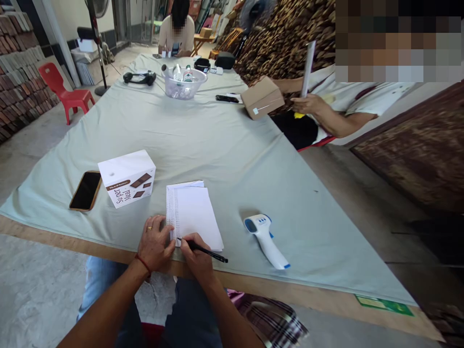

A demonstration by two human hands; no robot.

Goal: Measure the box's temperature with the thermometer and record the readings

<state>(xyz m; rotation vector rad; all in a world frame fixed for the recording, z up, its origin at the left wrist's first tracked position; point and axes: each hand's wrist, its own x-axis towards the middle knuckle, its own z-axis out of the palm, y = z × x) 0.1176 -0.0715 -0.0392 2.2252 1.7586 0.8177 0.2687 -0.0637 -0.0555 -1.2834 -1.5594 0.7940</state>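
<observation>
R. hand [199, 258], fingers closed round a blk. pen [210, 252], holds its tip at white paper [195, 212] near front edge of surface [232, 145]; L. hand [155, 244], fingers slightly spread, rests at the paper's lower-left edge. IR thermometer [266, 241] lies R.

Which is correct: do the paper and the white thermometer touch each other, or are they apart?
Apart. In the head view, a stretch of pale cloth shows plainly between the paper and the thermometer.
</observation>
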